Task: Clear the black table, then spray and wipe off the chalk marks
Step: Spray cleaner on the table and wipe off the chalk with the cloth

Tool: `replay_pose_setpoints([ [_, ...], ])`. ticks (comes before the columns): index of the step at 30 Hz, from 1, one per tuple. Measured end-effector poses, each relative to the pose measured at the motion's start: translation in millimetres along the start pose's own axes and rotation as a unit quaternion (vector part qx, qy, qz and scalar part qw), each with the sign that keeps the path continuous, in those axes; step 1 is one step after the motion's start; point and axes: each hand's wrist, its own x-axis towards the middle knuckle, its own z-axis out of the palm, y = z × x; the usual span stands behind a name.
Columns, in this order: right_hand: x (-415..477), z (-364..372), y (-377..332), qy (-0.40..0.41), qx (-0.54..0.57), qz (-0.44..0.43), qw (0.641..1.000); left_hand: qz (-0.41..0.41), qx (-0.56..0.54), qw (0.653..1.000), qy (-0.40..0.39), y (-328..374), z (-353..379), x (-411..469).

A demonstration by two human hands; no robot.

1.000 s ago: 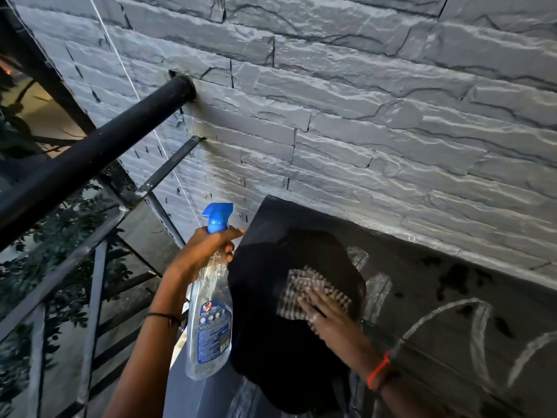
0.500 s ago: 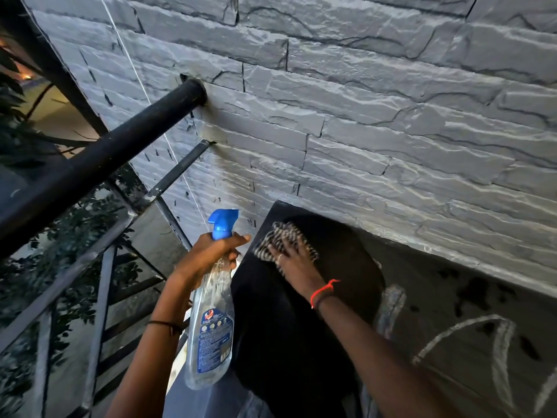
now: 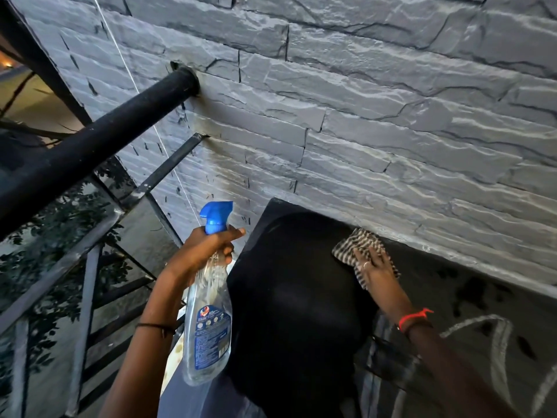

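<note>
Since half a second ago, the cloth (image 3: 351, 244) has slid from the far left corner of the tabletop (image 3: 289, 312) rightward along the far edge, and it now sits against the foot of the stone wall (image 3: 376, 122).

Fingers (image 3: 378, 256) of the right hand (image 3: 372, 265) lie straight and spread on the striped cloth, pressing it flat instead of bunching it, which puts more fabric on the surface with each pass. Under and to the left of that hand the tabletop is a dark, wet-looking patch with no marks showing; the cloth sits at the right rim of that patch, so the wiping seems to be working outward into the dry part.

Pale chalk marks (image 3: 501, 351) remain on the near right of the tabletop, well apart from the cloth, with dark spots of spray around them.

Fingers of the left hand (image 3: 202, 251) are curled round the neck of the spray bottle (image 3: 208, 324), just below its blue trigger head. It hangs upright off the left edge of the tabletop, beside the black railing (image 3: 90, 146), probably kept out of the cloth's way but ready for more spraying.
</note>
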Motion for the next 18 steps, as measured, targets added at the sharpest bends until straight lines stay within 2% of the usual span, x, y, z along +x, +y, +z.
replay_pose_setpoints([
  [2,22.4,1.7,-12.6,0.017,0.024,0.003,1.0,0.001,-0.005,1.0,0.002,-0.8,-2.8,-1.2],
  [6,57.5,-11.0,-66.6,0.042,0.011,-0.061,0.997,0.007,-0.004,1.0,0.001,-2.8,-6.5,-4.3],
  [9,88.4,-12.0,-99.6,0.037,0.045,-0.072,0.996,0.013,-0.001,1.0,0.017,-3.8,-10.6,-5.4],
  [13,128.3,-16.7,-139.4,-0.006,0.049,-0.15,0.987,0.02,0.007,0.999,0.033,-8.3,-15.9,-4.7],
  [16,158.2,-14.6,-153.5,-0.058,0.063,-0.151,0.985,0.027,0.012,0.999,0.033,-11.4,-18.5,-4.7],
  [18,156.8,-22.9,-164.5,-0.067,0.033,-0.157,0.985,0.024,0.007,0.999,0.032,-14.1,-20.3,-5.2],
])
